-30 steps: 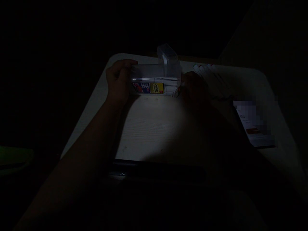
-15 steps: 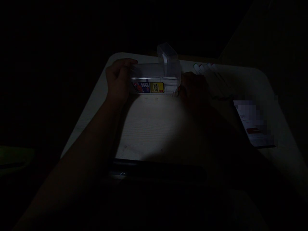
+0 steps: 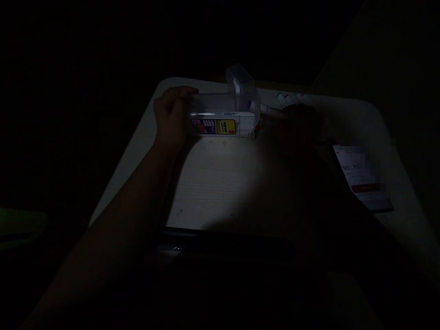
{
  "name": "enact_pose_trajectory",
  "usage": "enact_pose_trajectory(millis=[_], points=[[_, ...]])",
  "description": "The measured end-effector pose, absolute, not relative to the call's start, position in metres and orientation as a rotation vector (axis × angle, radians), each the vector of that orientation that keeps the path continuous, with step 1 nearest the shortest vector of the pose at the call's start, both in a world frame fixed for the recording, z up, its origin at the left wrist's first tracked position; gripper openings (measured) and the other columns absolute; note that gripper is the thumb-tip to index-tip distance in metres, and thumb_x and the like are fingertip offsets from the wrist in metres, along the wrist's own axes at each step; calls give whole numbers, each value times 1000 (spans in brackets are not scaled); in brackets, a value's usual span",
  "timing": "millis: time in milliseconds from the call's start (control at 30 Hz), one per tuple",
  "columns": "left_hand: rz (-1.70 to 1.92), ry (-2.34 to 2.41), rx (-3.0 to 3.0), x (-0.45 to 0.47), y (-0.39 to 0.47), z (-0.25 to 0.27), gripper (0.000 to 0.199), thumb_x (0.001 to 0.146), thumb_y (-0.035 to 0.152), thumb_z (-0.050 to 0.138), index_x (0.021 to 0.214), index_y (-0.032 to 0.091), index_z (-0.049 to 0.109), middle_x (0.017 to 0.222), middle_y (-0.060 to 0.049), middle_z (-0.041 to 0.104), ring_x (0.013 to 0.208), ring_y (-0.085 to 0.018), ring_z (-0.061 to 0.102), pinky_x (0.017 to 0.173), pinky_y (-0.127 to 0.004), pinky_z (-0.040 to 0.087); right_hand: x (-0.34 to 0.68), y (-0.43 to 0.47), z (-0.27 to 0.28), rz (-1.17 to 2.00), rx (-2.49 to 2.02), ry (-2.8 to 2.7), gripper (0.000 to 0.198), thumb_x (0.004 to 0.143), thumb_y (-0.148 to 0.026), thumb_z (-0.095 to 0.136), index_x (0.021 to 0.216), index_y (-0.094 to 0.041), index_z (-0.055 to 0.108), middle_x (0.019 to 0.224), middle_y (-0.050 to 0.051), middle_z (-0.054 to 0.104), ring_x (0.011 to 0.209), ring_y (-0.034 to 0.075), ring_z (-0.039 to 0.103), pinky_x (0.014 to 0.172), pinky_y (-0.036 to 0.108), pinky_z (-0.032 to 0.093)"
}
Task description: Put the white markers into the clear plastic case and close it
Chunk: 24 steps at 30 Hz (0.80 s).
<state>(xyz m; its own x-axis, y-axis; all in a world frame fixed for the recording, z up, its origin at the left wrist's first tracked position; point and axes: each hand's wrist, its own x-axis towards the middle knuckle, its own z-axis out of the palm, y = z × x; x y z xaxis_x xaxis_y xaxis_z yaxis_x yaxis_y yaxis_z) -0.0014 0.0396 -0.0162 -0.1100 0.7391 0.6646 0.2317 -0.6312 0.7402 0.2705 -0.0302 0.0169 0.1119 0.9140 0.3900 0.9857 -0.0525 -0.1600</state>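
A clear plastic marker box (image 3: 213, 103) lies on its side on the pale table, its printed label facing me and its hinged lid (image 3: 239, 78) standing up at the right end. My left hand (image 3: 172, 112) is closed round the box's left end. White markers show inside the box near its opening. To the right, my right hand (image 3: 300, 126) is very dark, its fingers closed on a white marker (image 3: 273, 111) with a purple end. The marker's tip reaches the open mouth of the box.
Several white markers (image 3: 292, 98) with coloured ends lie at the back right, partly behind my right hand. A lit phone (image 3: 360, 178) rests on the table's right side. A dark bar (image 3: 227, 240) runs along the near edge of the table (image 3: 213, 183).
My right hand has moved right from the box's mouth, and a white marker now shows between it and the box. My left hand stays on the box, which has barely shifted.
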Motion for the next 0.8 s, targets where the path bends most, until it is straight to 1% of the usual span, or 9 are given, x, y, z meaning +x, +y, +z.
enact_pose_trajectory(millis=[100, 167, 233, 333, 433, 500, 600, 700, 800], points=[[1809, 1077, 1767, -2, 40, -17, 41, 89, 51, 56, 89, 15, 74, 85, -4, 67, 87, -17, 65, 81, -32, 52, 269, -30, 11, -303, -2022, -1829, 32, 89, -31, 52, 105, -8, 68, 110, 18, 65, 107, 35, 59, 97, 56, 42], [1826, 1093, 1738, -2, 41, -18, 40, 88, 51, 58, 87, 15, 74, 86, -5, 68, 89, -18, 65, 84, -33, 52, 269, -29, 5, -319, -1943, -1825, 35, 88, -36, 54, 105, -9, 67, 108, 20, 65, 105, 33, 59, 97, 55, 42], [1834, 1091, 1730, -3, 42, -18, 40, 88, 52, 59, 87, 15, 74, 87, -6, 68, 90, -19, 66, 85, -33, 52, 269, -27, 0, -348, -1824, -1819, 35, 87, -38, 54, 105, -11, 68, 106, 19, 65, 102, 30, 59, 97, 51, 43], [1810, 1086, 1754, -4, 43, -18, 42, 88, 54, 57, 90, 15, 74, 88, -6, 68, 91, -19, 65, 85, -34, 52, 269, -26, -1, -329, -1793, -1831, 37, 83, -33, 58, 113, -14, 67, 109, 16, 66, 102, 29, 59, 94, 49, 48], [1802, 1099, 1756, -4, 42, -17, 41, 89, 54, 57, 91, 17, 75, 85, -5, 67, 87, -18, 65, 83, -34, 52, 264, -31, 7, -241, -1864, -1872, 45, 81, -26, 61, 124, -15, 65, 117, 14, 64, 110, 32, 58, 95, 51, 51], [1820, 1094, 1755, -4, 42, -16, 38, 89, 52, 57, 90, 18, 76, 84, -5, 67, 85, -18, 64, 82, -34, 52, 258, -34, 12, -190, -1867, -1915, 46, 82, -24, 60, 128, -18, 63, 120, 12, 64, 112, 32, 58, 96, 50, 51], [1839, 1081, 1756, -4, 42, -17, 34, 89, 48, 58, 90, 19, 77, 85, -5, 68, 87, -18, 65, 82, -33, 50, 252, -37, 14, -164, -1856, -1993, 47, 88, -22, 55, 135, -23, 59, 122, 11, 63, 109, 28, 61, 97, 49, 51], [1850, 1079, 1752, -4, 42, -18, 33, 89, 45, 58, 90, 18, 77, 87, -5, 70, 86, -18, 65, 81, -33, 49, 256, -35, 8, -180, -1883, -1990, 52, 90, -17, 51, 141, -23, 53, 125, 12, 62, 110, 28, 60, 100, 52, 50], [1847, 1095, 1757, -4, 43, -18, 33, 89, 44, 58, 90, 16, 76, 86, -6, 69, 87, -18, 65, 82, -33, 50, 267, -28, -2, -243, -1884, -1922, 49, 88, -16, 50, 137, -18, 56, 122, 16, 62, 113, 31, 58, 100, 56, 48]])
